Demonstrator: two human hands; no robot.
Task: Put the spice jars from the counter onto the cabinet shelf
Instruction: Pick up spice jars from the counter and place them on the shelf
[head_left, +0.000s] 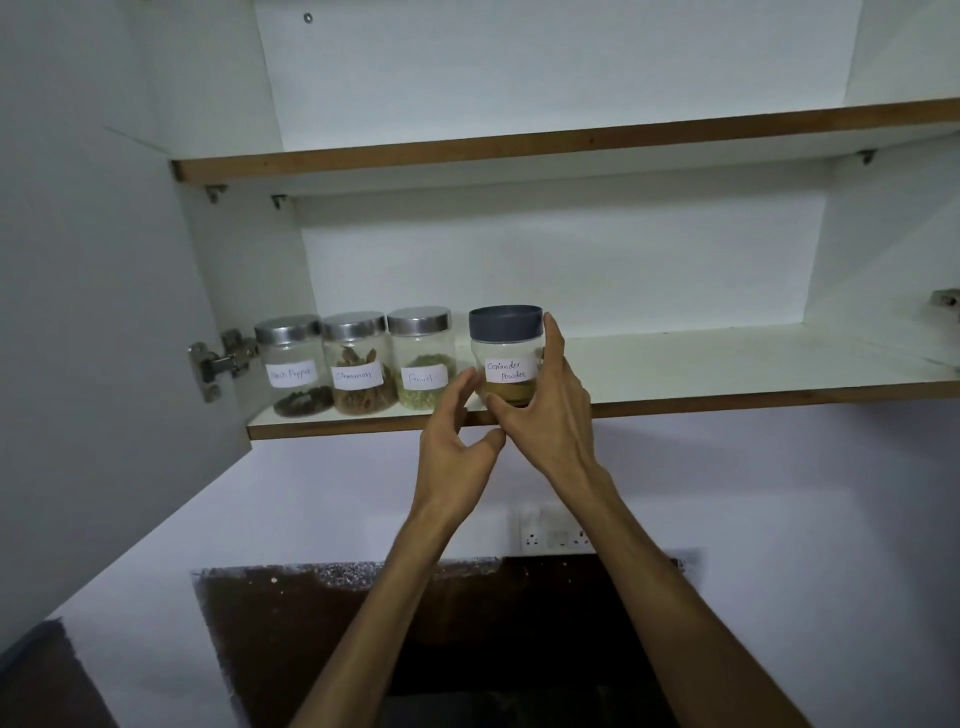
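The open white cabinet (519, 93) has a lower shelf (727, 374) carrying four spice jars. The right hand (545, 415) grasps the coriander powder jar (506, 353), its fingers (553, 338) on the jar's right side and thumb at the base. The left hand (452, 441) hovers with fingers released, just left of that jar. Beyond those fingers, further left, stand the fennel jar (422, 358), cinnamon jar (357, 364) and black pepper jar (292, 364).

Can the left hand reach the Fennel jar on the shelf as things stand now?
Probably yes. The left hand is open, right in front of the Fennel jar, with nothing between them. The right hand is on the Coriander Powder jar beside it, not in the way.
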